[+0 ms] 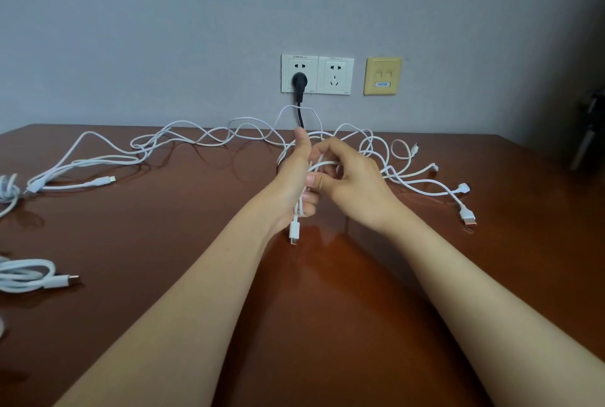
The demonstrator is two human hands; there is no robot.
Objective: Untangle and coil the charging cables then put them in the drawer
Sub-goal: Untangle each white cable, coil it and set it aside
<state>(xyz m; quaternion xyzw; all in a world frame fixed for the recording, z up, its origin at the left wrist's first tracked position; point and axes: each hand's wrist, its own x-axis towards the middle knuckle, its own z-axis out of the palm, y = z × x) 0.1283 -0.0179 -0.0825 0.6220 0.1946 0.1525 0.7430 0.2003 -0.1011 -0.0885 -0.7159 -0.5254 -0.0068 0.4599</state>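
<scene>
A grey wall rises behind a glossy brown table. Across the far part of the table sprawls a tangle of white cables; how many strands it holds I cannot count, they cross too often. My left hand is closed round one white cable, thumb up, and its small plug hangs below the fist. My right hand touches the left, its fingers curled and pinching a loop of that same cable. One coiled cable lies near the left edge, cut off by the frame, and a second bundle beyond it is also cropped. A dark object at the right I cannot make out. On the wall are two white sockets (tiny print above them, unreadable), one black plug in the left one, and one yellow plate whose blue label is too blurred to read. One orange-tipped plug lies at the right.
</scene>
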